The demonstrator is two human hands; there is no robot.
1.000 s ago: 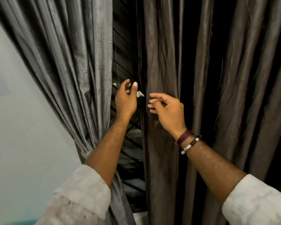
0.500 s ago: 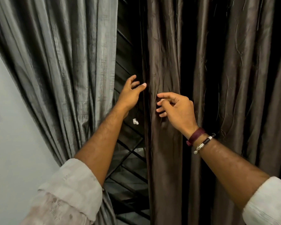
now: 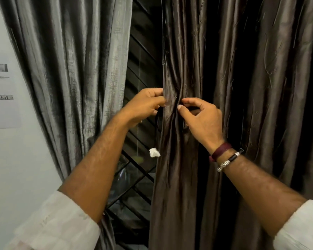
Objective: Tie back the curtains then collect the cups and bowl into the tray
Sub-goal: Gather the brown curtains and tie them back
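Note:
Two shiny curtains hang in front of me. The grey left curtain [image 3: 76, 78] is drawn aside toward the wall. The brown right curtain [image 3: 242, 87] hangs straight down. My left hand [image 3: 143, 107] grips its inner edge at mid height, fingers curled around the fabric. My right hand [image 3: 201, 120] pinches a fold of the same curtain just to the right, thumb and fingers bunching the cloth. A thin dark cord with a small white tag [image 3: 154, 152] dangles below my left hand. No cups, bowl or tray are in view.
Between the curtains a dark window with a diagonal black grille [image 3: 139, 177] shows. A pale wall [image 3: 16, 159] with a printed paper sheet [image 3: 2, 94] stands at the left.
My left hand went from spread fingers in the gap to gripping the brown curtain's edge. My right hand closed on a fold. The white tag dropped lower on its cord.

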